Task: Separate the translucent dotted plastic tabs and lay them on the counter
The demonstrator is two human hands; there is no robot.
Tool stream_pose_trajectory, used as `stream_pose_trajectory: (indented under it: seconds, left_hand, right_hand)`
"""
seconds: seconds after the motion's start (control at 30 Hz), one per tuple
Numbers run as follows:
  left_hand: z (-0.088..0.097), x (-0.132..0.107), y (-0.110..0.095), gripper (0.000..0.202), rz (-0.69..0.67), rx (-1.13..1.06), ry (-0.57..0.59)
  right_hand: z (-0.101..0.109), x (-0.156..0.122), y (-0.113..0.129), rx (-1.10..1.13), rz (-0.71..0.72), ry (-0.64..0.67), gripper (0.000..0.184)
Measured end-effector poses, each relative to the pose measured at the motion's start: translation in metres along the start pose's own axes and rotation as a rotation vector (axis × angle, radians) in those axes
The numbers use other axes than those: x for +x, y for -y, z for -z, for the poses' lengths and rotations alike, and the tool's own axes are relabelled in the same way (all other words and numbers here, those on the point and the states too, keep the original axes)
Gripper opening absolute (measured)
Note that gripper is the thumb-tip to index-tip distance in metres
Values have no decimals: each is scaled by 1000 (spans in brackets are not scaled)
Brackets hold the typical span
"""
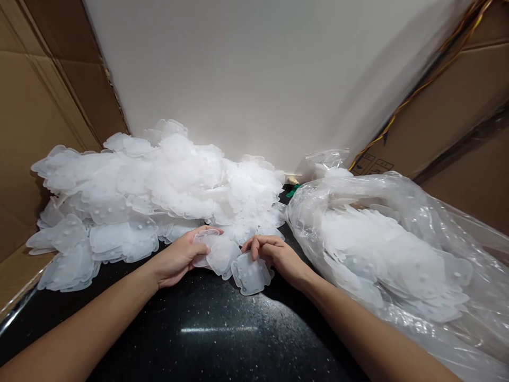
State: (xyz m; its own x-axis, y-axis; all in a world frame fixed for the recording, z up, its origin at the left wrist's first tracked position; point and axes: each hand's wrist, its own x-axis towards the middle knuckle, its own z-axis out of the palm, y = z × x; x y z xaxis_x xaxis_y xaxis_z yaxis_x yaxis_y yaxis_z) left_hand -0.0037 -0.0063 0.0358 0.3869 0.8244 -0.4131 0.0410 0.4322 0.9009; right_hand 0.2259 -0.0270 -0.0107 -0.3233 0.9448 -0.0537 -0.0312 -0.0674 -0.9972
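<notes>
- A few thin, frosted plastic sheets (222, 255) with rounded corners and small raised dots spread in a fan between the hands, above the middle of the black speckled counter (207, 339).
- The left hand (177, 259) holds their left end, thumb on top, grip narrow.
- The right hand (278, 257) has bent fingers over the rightmost sheet, one fingertip on its upper part; I cannot tell whether it is pinched.
- Behind, a big loose heap of similar sheets (170, 175) runs from the counter's left edge past its middle, against the white wall (246, 69).
- On the counter's right side, a large clear plastic bag (397, 185) gapes open, with many more sheets inside.
- Behind it stands a smaller clear bag (330, 156), white pieces within.
- Cardboard (473, 79) at right bears printed box symbols (374, 165), too small to read.
- More cardboard (40, 95) flanks the left edge.
</notes>
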Motion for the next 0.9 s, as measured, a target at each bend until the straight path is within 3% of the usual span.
stream_pose_trajectory:
  seconds: [0.13,0.23,0.4,0.5,0.67,0.77,0.9]
  left_hand:
    - [-2,1,-1,50,-3,19,15]
    - [-1,2,-1,49,-13,38,12]
    - [0,0,-2,49,-9,40,16]
    - [-1,-2,-3,51,-5,43,43]
    - [-3,-3,-1,50,-16,50,118]
    - [-3,-3,0,48,-22,36,101]
    - [-3,-2,-1,41,-8,-15,33]
  right_hand:
    - [0,-1,0,-45,-27,-4,8]
    - [0,-1,-1,-13,-50,8,29]
    - [1,-2,4,49,-34,-112,11]
    - [-2,-4,7,95,-119,-84,13]
    - [-11,-7,6,-58,-194,56,29]
    - [-12,-8,7,-19,-170,86,26]
    - [-8,-8,8,7,-77,1,16]
